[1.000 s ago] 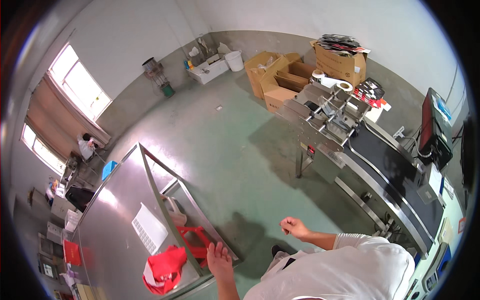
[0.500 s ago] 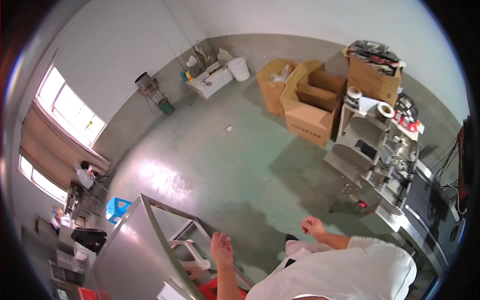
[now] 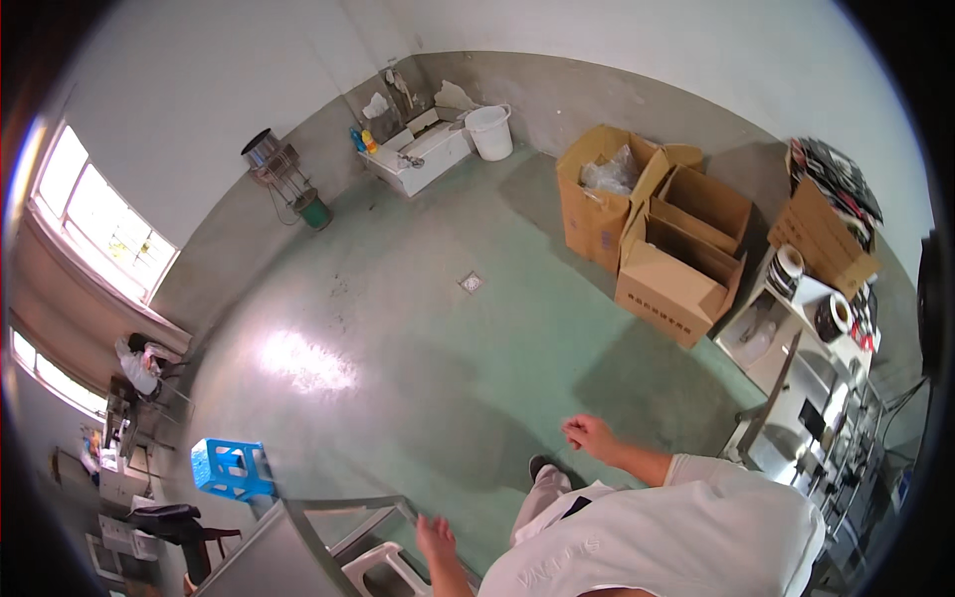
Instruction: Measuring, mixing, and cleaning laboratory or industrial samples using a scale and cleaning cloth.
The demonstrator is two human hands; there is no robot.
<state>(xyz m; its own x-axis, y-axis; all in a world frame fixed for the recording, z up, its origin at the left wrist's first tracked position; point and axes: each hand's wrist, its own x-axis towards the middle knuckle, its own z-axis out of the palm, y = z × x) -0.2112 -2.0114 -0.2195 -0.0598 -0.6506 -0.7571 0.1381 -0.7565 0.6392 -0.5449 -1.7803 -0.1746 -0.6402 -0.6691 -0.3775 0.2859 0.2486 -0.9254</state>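
The green floor (image 3: 398, 328) fills the view, boxes (image 3: 676, 269) well off. The steel counter (image 3: 269, 557) lies low-left (stool (image 3: 383, 569) beside it). Left hand (image 3: 436, 540) hangs open above it; right hand (image 3: 589, 435) loosely curled, empty. Nothing is in hand yet.

A: The floor (image 3: 418, 328)?
B: Green painted concrete, smooth, glossy where window light glares.
A: And by the left hand (image 3: 435, 538)?
B: A brushed-metal table (image 3: 269, 557), dull sheen; a white plastic stool (image 3: 383, 569), matt. The boxes (image 3: 676, 269) are plain brown cardboard.
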